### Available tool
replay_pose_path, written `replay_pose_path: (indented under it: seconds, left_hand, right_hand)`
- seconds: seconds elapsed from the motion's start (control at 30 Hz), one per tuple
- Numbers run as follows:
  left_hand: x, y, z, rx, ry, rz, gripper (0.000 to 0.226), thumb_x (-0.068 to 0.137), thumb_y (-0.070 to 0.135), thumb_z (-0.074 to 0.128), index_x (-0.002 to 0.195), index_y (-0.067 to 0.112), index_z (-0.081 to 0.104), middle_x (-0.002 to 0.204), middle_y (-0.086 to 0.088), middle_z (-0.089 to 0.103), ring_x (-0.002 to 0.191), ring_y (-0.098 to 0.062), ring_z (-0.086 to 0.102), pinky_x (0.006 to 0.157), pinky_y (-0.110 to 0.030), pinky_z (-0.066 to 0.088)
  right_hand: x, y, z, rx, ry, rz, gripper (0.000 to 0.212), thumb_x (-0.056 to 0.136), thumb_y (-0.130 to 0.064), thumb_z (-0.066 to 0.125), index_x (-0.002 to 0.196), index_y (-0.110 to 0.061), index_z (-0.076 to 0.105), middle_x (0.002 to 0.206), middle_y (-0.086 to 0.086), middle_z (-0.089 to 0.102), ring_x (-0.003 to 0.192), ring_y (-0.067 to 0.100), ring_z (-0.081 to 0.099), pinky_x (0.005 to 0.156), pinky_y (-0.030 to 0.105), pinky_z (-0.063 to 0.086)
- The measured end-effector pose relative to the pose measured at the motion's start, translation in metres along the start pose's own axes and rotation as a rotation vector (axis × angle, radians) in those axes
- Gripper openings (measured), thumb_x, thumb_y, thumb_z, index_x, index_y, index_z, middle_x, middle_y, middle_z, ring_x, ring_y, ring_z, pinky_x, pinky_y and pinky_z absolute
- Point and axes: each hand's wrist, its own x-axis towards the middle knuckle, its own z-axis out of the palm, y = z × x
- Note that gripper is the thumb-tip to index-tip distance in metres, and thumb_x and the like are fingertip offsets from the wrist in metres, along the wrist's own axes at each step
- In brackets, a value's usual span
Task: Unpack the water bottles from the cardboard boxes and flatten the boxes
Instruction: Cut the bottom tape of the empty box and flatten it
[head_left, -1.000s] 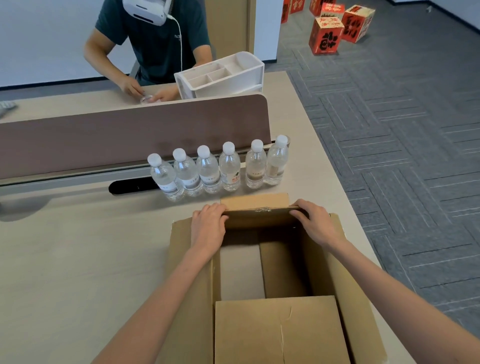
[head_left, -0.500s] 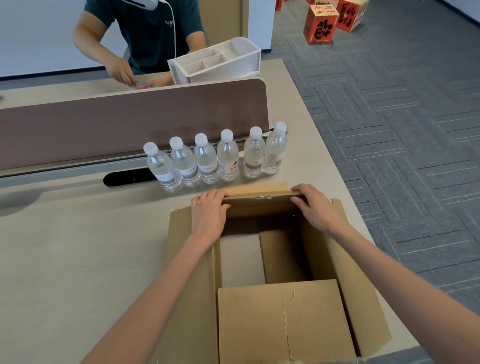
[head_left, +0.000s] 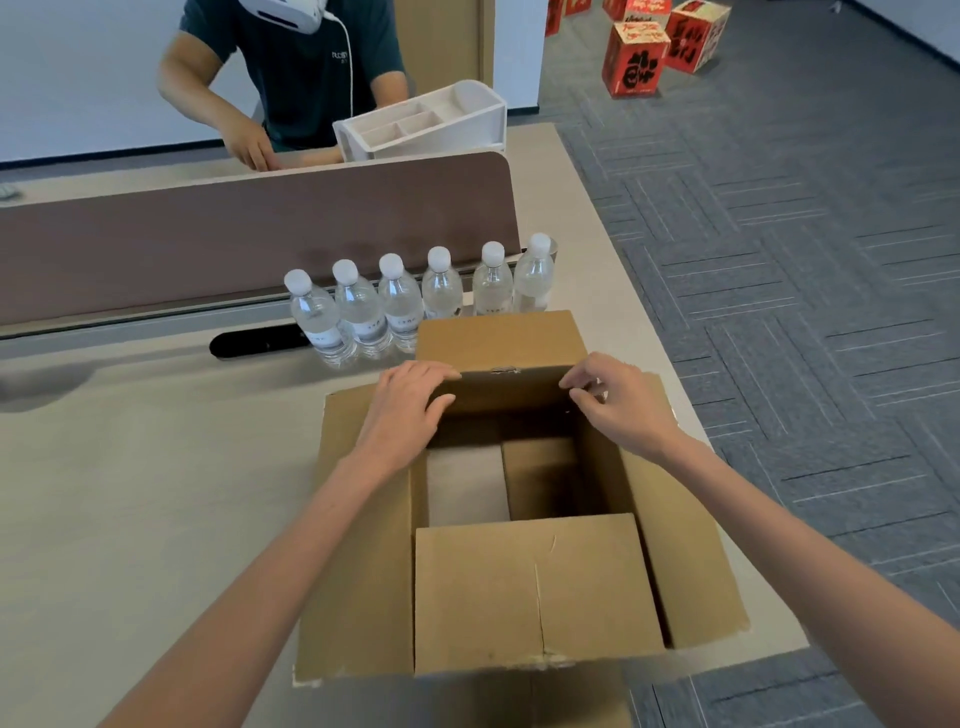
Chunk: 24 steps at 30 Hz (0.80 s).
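At the near edge of the desk (head_left: 156, 493) the emptied cardboard box (head_left: 519, 587) stands open, probably light, stiff only between creases. At its far rim the left hand (head_left: 402, 410) and right hand (head_left: 621, 408) each pinch the flap fold, seemingly a sound hold for collapsing it. Beyond, six water bottles (head_left: 400, 306) stand in a row

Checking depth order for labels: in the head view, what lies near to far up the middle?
Cardboard box → left hand and right hand holding its far flap → water bottles → brown divider → white organizer → another person.
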Motion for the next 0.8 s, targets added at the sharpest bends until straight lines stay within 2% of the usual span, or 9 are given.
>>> replay_pose_path:
  seconds: [0.07, 0.17, 0.27, 0.37, 0.5, 0.6, 0.7, 0.8]
  left_hand:
    - [-0.015, 0.009, -0.003, -0.077, -0.093, 0.001, 0.02, 0.099, 0.024, 0.056, 0.116, 0.022, 0.066, 0.117, 0.007, 0.066, 0.111, -0.009, 0.055, 0.099, -0.029, 0.04]
    - [-0.043, 0.026, -0.006, -0.187, -0.316, -0.062, 0.021, 0.1, 0.031, 0.052, 0.115, 0.027, 0.066, 0.108, 0.012, 0.069, 0.095, 0.003, 0.059, 0.086, -0.019, 0.048]
    - [-0.069, 0.038, -0.006, -0.222, -0.453, -0.137, 0.022, 0.101, 0.036, 0.05, 0.118, 0.031, 0.062, 0.094, 0.014, 0.069, 0.084, 0.004, 0.063, 0.079, -0.019, 0.052]
    - [-0.085, 0.045, -0.011, -0.242, -0.45, -0.171, 0.021, 0.099, 0.038, 0.054, 0.118, 0.035, 0.062, 0.088, 0.015, 0.066, 0.087, 0.004, 0.063, 0.08, -0.02, 0.049]
    - [-0.095, 0.057, -0.027, -0.342, -0.4, -0.195, 0.016, 0.096, 0.033, 0.06, 0.11, 0.034, 0.066, 0.091, 0.018, 0.064, 0.094, 0.002, 0.061, 0.086, -0.021, 0.048]
    - [-0.097, 0.066, -0.049, -0.423, -0.371, -0.199, 0.013, 0.093, 0.025, 0.065, 0.105, 0.029, 0.069, 0.086, 0.01, 0.07, 0.084, -0.002, 0.066, 0.08, -0.017, 0.048]
    - [-0.102, 0.076, -0.069, -0.467, -0.389, -0.195, 0.018, 0.091, 0.015, 0.069, 0.107, 0.02, 0.07, 0.077, 0.003, 0.072, 0.072, -0.002, 0.066, 0.069, -0.014, 0.049]
    - [-0.109, 0.079, -0.08, -0.51, -0.472, -0.23, 0.024, 0.087, 0.011, 0.072, 0.11, 0.019, 0.068, 0.076, 0.002, 0.073, 0.061, -0.004, 0.063, 0.06, -0.018, 0.05]
  right_hand:
    - [-0.015, -0.003, -0.002, 0.065, -0.163, 0.037, 0.009, 0.094, -0.016, 0.06, 0.097, -0.02, 0.067, 0.093, -0.008, 0.067, 0.088, 0.002, 0.062, 0.079, 0.019, 0.053]
    - [-0.04, -0.002, 0.002, 0.057, -0.407, 0.06, 0.01, 0.095, -0.016, 0.059, 0.096, -0.023, 0.065, 0.089, -0.008, 0.067, 0.085, 0.003, 0.064, 0.08, 0.023, 0.054]
    - [-0.058, -0.002, 0.005, 0.002, -0.486, 0.058, 0.01, 0.095, -0.017, 0.059, 0.092, -0.022, 0.067, 0.09, -0.007, 0.066, 0.087, 0.005, 0.062, 0.08, 0.024, 0.054]
    - [-0.07, -0.009, 0.002, -0.034, -0.506, 0.043, 0.014, 0.094, -0.018, 0.061, 0.082, -0.022, 0.067, 0.085, -0.007, 0.066, 0.085, 0.006, 0.061, 0.076, 0.023, 0.051]
    - [-0.081, -0.022, -0.011, 0.028, -0.47, 0.034, 0.016, 0.094, -0.017, 0.061, 0.08, -0.02, 0.067, 0.087, -0.002, 0.067, 0.085, 0.007, 0.061, 0.071, 0.014, 0.047]
    - [-0.091, -0.036, -0.025, 0.123, -0.451, 0.035, 0.012, 0.093, -0.015, 0.062, 0.085, -0.012, 0.069, 0.09, 0.003, 0.067, 0.083, 0.007, 0.059, 0.066, 0.005, 0.045]
    - [-0.103, -0.045, -0.035, 0.18, -0.498, 0.023, 0.01, 0.092, -0.011, 0.064, 0.093, -0.003, 0.07, 0.091, 0.006, 0.067, 0.081, 0.008, 0.059, 0.067, 0.008, 0.048]
    - [-0.113, -0.05, -0.04, 0.188, -0.593, 0.032, 0.008, 0.091, -0.007, 0.065, 0.096, -0.004, 0.069, 0.09, 0.004, 0.068, 0.079, 0.006, 0.062, 0.064, 0.011, 0.049]
